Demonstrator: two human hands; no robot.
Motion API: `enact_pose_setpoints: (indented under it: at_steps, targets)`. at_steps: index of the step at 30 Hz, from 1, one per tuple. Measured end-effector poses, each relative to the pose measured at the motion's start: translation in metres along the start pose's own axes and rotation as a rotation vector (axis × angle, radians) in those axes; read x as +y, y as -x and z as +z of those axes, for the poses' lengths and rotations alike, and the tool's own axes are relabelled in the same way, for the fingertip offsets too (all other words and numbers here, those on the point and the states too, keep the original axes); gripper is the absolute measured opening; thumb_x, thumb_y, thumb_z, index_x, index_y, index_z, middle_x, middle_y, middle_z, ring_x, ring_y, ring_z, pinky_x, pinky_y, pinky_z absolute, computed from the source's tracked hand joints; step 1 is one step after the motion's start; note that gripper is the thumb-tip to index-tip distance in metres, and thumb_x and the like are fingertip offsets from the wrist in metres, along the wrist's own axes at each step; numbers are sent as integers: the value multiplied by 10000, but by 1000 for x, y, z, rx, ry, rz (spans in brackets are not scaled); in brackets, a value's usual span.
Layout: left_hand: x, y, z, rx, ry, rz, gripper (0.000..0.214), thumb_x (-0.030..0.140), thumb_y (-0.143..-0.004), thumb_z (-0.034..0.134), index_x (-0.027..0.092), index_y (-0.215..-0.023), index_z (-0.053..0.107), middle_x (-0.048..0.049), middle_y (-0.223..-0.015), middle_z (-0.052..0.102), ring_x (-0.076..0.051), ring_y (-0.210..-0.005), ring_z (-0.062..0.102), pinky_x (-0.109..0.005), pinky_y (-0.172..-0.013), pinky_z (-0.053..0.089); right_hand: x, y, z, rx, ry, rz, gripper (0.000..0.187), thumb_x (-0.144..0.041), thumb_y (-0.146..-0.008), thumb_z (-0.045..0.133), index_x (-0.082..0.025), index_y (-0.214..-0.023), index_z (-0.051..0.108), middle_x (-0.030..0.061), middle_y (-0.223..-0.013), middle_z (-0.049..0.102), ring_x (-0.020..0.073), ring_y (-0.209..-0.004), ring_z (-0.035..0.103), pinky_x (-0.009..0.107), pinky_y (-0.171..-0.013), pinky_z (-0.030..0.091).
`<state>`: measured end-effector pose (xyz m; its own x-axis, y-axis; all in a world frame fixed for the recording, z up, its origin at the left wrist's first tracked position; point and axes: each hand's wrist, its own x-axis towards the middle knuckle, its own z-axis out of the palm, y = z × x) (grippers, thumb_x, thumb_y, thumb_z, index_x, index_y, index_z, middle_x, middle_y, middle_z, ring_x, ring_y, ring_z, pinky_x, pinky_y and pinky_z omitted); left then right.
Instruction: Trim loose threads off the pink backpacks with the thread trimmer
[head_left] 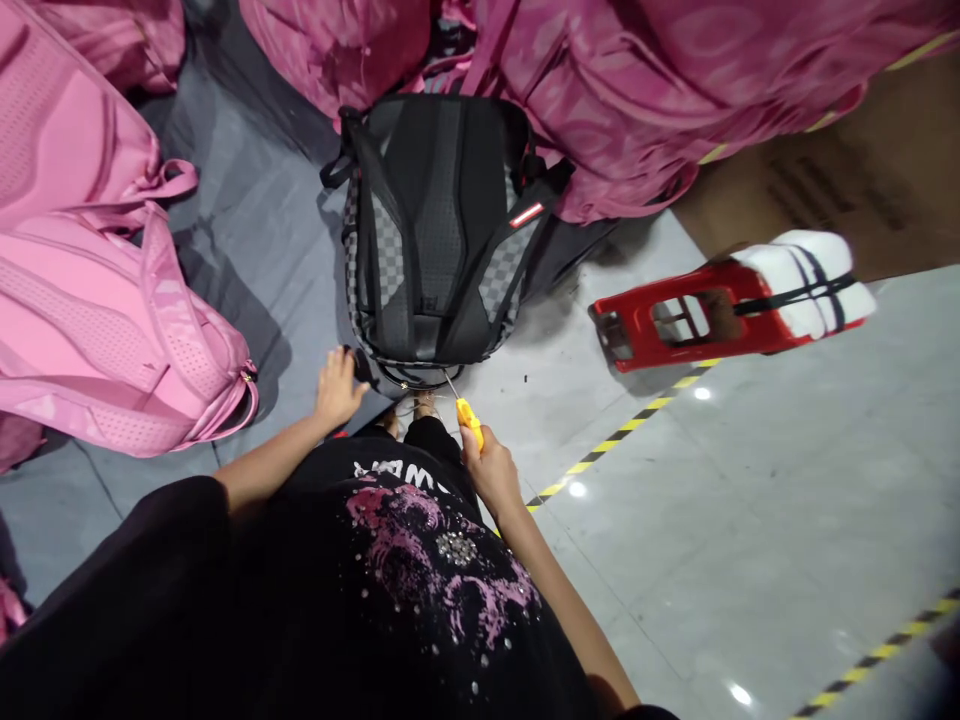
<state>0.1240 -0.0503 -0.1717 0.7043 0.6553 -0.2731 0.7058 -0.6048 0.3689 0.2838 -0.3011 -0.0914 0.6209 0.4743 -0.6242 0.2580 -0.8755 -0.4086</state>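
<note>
"Black shirt (pixel 300 600) nearest us, with a pink print and shiny studs. What lies beyond it?"

"One black backpack (pixel 439 200) with grey checked panels, its strap side facing up. It lies in front of the person, near end toward the feet."

"And the right hand (pixel 491 465)?"

"Its fingers are wrapped around a yellow tool (pixel 469 420), whose thin metal tip points at the backpack's near edge. I can't tell whether the tip touches it."

"Does the left hand (pixel 341 390) grip anything?"

"No, it looks released, fingers loosely extended, just beside the backpack's near left corner, above a grey sheet (pixel 292 270)."

"What about the surroundings?"

"To the left, a pink backpack (pixel 97 310) rests on that sheet. Beyond the black one, pink bags (pixel 600 90) are heaped close together, some against its far end. Brown cardboard (pixel 847 180) shows at the far right."

"And the red thing?"

"That's a red stool (pixel 637 345) with a white pad (pixel 799 260) bound on by black bands, tipped over on the tiled floor (pixel 712 520), near yellow-and-black tape (pixel 622 430)."
</note>
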Motion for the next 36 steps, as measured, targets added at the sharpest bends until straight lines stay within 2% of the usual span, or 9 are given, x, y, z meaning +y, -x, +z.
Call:
enact_pose_setpoints:
  at_steps: [3,5,8,10,12,15,19,26,36]
  targets:
    - [13,14,8,-532,-6,318,437,324,-855,651,235,-1283,648,-106,-1476,533,-326,-1452,374,-504,-1185,299,1,-3,-6,-4,4,-39,469,-584,-1004,310,-217,-1013,602,59,-774,695,203,-707,643,256,-606,356]
    - [28,21,-1,-663,91,379,322,335,-918,563,260,-1195,710,-57,-1279,692,-244,-1257,600,-368,-1094,436,3,-4,-10,-11,-9,-56,485,-595,-1000,302,-218,-995,606,55,-758,692,200,-695,645,258,-615,373]
    - [54,23,-29,-313,166,333,374,330,-1000,409,233,-1218,696,-66,-1183,732,-197,-1096,679,-330,-1003,502,6,-2,-12,-15,-41,-60,507,-614,-989,301,-218,-964,615,57,-746,693,202,-696,651,262,-625,391]
    - [74,12,-45,-25,97,378,378,344,-991,453,227,-1294,646,-104,-1356,634,-240,-1276,571,-415,-1110,418,8,-1,-10,-9,-64,-48,509,-622,-981,312,-217,-974,620,59,-752,697,210,-707,657,268,-631,402]
    - [91,-11,-54,74,-33,445,557,356,-905,623,224,-1436,519,-145,-1548,431,-322,-1451,364,-525,-1190,281,11,2,-7,-10,-90,-37,507,-627,-972,322,-219,-1001,621,58,-756,700,219,-715,661,277,-637,412]
    - [106,-52,-52,-20,-186,481,836,308,-791,756,189,-1529,381,-183,-1595,335,-382,-1494,255,-580,-1194,228,20,9,-2,-7,-151,-29,519,-644,-960,326,-220,-1012,619,53,-751,698,227,-724,665,291,-661,433]
    - [103,-85,-51,-97,-176,454,613,355,-863,674,184,-1433,529,-123,-1450,558,-315,-1387,469,-462,-1128,387,39,22,3,79,-323,-57,559,-674,-954,297,-206,-986,601,46,-747,689,217,-723,657,304,-724,456]
    - [117,-102,-85,-133,-195,333,517,498,-829,680,297,-1305,659,-58,-1201,731,-313,-1115,681,-412,-912,537,43,27,5,125,-403,-94,558,-661,-959,305,-192,-1040,598,45,-773,692,216,-735,654,313,-759,451]
    - [129,-116,-115,-148,-132,265,440,501,-791,699,293,-1176,737,-43,-1103,765,-292,-1075,694,-347,-863,525,36,21,-4,288,-465,-72,565,-680,-952,282,-205,-905,585,50,-774,679,202,-742,634,300,-734,458]
